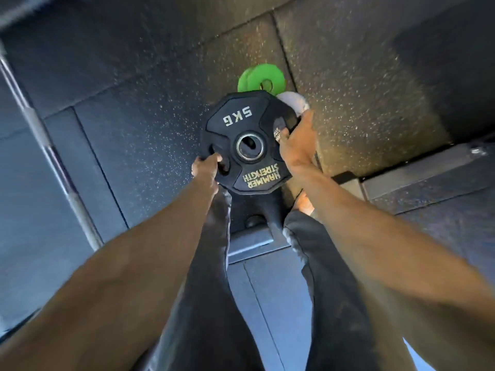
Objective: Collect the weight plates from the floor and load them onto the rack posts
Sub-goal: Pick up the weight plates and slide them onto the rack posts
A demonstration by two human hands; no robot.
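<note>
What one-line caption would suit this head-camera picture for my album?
The left hand and right hand grip a black 5 kg plate, with green plates on the rubber floor beyond.

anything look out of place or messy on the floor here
Only loose leftovers: green plates lie overlapping on the floor just beyond the 5 kg plate, with a partly hidden whitish disc beside them. The 5 kg plate looks undamaged, held at opposite edges by the left hand and right hand.
</note>
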